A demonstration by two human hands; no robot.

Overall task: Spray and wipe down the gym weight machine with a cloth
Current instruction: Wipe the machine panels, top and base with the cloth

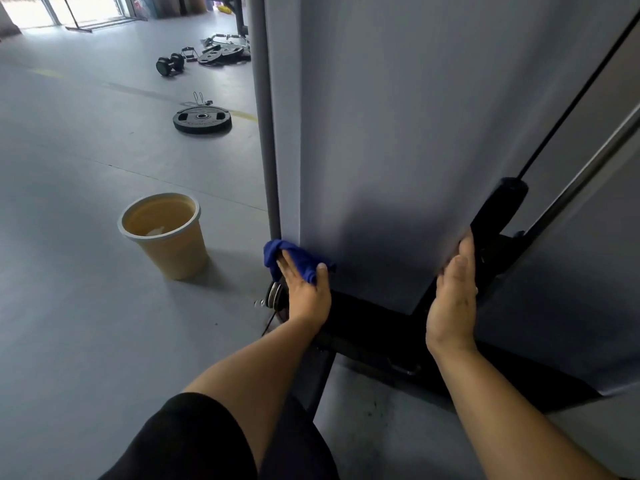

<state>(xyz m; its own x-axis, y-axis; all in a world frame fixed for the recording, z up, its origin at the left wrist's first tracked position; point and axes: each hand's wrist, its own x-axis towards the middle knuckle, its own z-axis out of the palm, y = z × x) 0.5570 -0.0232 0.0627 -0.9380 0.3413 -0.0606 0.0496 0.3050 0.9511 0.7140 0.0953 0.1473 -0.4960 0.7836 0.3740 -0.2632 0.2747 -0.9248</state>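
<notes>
Blue cloth (294, 259), crumpled and bunched, pressed low against the left corner of the machine's pale grey panel (381, 150), just above the black base frame (374, 327). Left hand (306, 292) on top of it, fingers spread flat, thumb out to the right. Right hand (453, 296) laid along the panel's right edge, fingers straight and together, tips possibly hooked behind the edge, hard to tell. Black cable (571, 98) and chrome rod (588, 174) slanting up at right. Tan bucket (166, 237) on the grey floor (69, 202) nearby; weight plate (202, 120) and dumbbell (169, 64) farther off.
</notes>
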